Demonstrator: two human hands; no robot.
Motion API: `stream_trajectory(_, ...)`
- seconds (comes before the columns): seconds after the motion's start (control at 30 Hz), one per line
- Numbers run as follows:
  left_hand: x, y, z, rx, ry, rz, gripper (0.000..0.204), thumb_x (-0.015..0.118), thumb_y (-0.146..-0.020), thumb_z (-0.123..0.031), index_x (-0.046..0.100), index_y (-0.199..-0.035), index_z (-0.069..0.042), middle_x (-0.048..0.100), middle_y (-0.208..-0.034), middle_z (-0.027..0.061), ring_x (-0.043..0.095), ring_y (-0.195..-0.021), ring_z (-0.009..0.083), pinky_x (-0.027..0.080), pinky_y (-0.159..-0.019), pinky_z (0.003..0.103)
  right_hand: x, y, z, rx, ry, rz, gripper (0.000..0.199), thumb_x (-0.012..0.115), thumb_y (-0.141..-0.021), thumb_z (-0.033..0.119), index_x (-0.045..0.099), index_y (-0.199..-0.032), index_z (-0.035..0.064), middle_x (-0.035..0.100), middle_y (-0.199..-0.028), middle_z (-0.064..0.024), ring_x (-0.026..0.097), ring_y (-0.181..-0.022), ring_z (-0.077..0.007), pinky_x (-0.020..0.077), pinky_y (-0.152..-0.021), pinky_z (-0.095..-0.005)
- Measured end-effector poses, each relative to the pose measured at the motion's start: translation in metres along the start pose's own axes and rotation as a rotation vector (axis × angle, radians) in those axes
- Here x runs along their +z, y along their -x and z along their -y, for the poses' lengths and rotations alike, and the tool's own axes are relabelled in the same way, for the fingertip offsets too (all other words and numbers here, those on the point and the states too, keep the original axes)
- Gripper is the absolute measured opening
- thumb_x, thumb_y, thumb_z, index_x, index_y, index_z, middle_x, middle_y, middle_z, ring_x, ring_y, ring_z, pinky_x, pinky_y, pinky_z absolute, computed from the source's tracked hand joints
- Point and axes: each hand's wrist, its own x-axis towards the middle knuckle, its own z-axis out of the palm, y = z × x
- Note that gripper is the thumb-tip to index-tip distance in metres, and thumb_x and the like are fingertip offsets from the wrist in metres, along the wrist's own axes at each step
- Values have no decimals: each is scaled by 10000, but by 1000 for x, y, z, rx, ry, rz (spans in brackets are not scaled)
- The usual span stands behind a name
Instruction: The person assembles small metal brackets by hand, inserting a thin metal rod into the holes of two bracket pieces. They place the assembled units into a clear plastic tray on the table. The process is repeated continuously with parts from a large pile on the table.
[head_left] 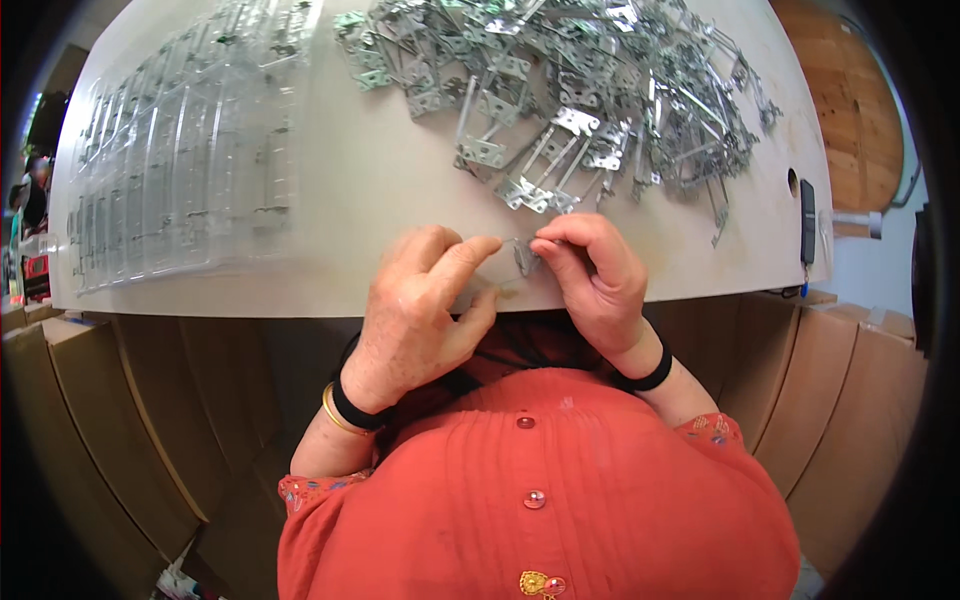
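Note:
Between my hands, just above the table's near edge, is a small grey metal piece (523,257), too small to make out its exact kind. My right hand (603,280) pinches its right side between thumb and fingertips. From the left, my left hand (420,305) reaches toward the same piece, its forefinger tip close to it and its thumb apart below. Just beyond my fingers spreads a large heap of silvery metal brackets (580,122) with flat, holed end plates joined by thin rods; several lie loose at its near side.
Long clear plastic trays or packs (190,150) with metal parts cover the left of the white table (360,190). A dark, narrow device (808,225) sits at the right edge near a round hole. Cardboard boxes (815,375) stand below on both sides. A wooden round surface (850,105) is far right.

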Motion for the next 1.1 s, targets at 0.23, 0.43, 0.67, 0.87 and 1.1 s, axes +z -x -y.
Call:
stream_trajectory(0.23,2,1,-2,-5,-34,-8,508,845,-761,-9,775,-1259,-84,670,-1017,122,639,-878,277,536,-742,396,3,-2,-2,-62,72,-28,175,848,-965,18,725,-1088,41,743,-951,-98,704,-800,-243,570,-705,-343)
stream_trajectory(0.43,2,1,-1,4,-34,-5,509,839,-763,-12,770,-1262,-83,665,-1010,116,633,-871,275,532,-744,399,3,1,1,37,9,-21,156,844,-966,18,736,-1075,43,750,-950,-92,720,-801,-244,580,-707,-348)
stream_trajectory(0.67,4,1,-3,-25,6,-1,472,832,-760,-17,757,-1223,-72,661,-993,120,643,-895,327,538,-822,440,3,2,-5,-12,18,-29,137,837,-979,28,745,-1077,49,757,-954,-92,707,-780,-228,567,-697,-337)
stream_trajectory(0.87,2,1,-2,-14,-6,10,445,823,-783,-24,766,-1222,-69,665,-988,116,652,-897,312,541,-806,432,4,-1,-5,-23,-3,-47,115,826,-994,32,744,-1075,40,755,-943,-88,700,-772,-201,561,-696,-325)
stream_trajectory(1.1,0,1,-2,0,-24,21,427,817,-807,-41,777,-1231,-75,668,-968,109,652,-886,279,541,-776,404,5,-1,-7,-8,-48,-38,87,819,-1007,36,755,-1065,38,755,-929,-69,674,-758,-153,550,-688,-306)
